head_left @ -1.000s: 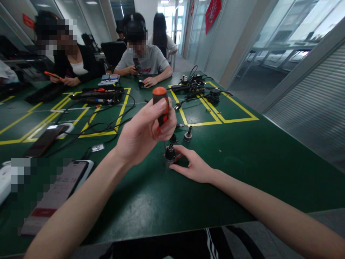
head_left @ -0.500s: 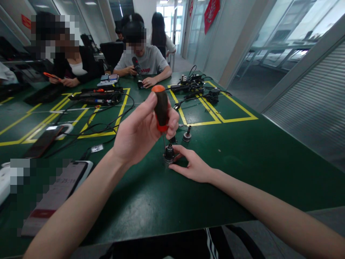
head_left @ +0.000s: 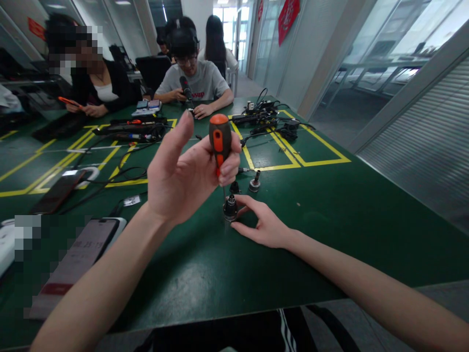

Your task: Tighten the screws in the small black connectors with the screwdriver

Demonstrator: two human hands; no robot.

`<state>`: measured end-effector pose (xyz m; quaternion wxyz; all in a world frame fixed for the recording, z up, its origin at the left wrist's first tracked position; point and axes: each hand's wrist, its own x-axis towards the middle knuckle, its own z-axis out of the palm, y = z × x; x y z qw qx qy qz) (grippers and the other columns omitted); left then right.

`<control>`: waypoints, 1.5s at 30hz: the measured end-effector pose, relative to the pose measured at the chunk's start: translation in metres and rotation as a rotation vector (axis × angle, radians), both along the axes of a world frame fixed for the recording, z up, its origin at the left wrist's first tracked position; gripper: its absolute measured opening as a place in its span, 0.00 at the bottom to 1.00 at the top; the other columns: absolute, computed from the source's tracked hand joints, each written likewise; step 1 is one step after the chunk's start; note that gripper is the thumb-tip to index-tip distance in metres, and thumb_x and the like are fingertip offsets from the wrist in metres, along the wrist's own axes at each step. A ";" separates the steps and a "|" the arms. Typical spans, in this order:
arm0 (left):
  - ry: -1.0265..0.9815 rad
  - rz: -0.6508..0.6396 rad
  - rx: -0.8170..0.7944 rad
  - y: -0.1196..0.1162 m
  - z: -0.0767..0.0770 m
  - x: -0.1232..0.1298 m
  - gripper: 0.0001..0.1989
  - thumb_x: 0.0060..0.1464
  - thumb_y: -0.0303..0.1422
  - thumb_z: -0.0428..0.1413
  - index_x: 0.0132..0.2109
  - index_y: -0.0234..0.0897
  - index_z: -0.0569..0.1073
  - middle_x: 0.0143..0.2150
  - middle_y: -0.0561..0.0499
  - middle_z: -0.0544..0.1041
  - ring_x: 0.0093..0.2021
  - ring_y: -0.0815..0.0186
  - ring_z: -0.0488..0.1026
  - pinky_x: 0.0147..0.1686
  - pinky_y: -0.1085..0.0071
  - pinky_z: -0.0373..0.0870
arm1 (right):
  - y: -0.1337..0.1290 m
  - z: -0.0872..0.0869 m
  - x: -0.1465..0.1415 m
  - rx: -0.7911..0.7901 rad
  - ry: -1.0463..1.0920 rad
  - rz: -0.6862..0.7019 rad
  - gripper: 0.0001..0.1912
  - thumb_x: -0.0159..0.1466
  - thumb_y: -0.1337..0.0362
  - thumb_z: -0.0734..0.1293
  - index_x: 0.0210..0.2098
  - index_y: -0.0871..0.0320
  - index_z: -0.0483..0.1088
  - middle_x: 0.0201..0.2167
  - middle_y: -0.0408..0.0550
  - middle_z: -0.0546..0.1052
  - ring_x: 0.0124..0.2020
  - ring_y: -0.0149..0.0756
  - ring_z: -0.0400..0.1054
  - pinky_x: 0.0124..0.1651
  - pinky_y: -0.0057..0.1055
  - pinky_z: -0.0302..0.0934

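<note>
An orange and black screwdriver (head_left: 221, 142) stands upright in my left hand (head_left: 186, 171); the fingers wrap its handle while the thumb is lifted away. Its thin shaft points down to a small black and silver round part (head_left: 230, 209) on the green table (head_left: 315, 230). Where the tip meets the part is too small to tell. Thumb and fingers of my right hand (head_left: 262, 222) grip that part from the right. Just behind it are a small black piece (head_left: 235, 187) and a second metal part with a short stem (head_left: 255, 182).
Cables and black adapters (head_left: 271, 120) lie at the back. To the left are a tool pouch (head_left: 132, 129), a dark phone (head_left: 60, 190) and a larger phone (head_left: 80, 259). A person (head_left: 194, 80) works across the table; another sits at the far left.
The thumb of my left hand has come off the screwdriver and moved up and left. The handle has turned, showing its orange inset. My right hand has barely moved.
</note>
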<state>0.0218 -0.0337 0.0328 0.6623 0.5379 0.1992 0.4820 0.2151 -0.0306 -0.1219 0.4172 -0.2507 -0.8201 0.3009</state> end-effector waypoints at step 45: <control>0.039 0.011 -0.056 -0.006 0.007 -0.002 0.36 0.60 0.66 0.50 0.43 0.33 0.76 0.35 0.47 0.69 0.34 0.65 0.66 0.32 0.71 0.71 | -0.034 0.062 -0.034 0.199 -0.001 -0.057 0.36 0.69 0.67 0.66 0.75 0.54 0.55 0.26 0.35 0.72 0.21 0.28 0.66 0.28 0.26 0.65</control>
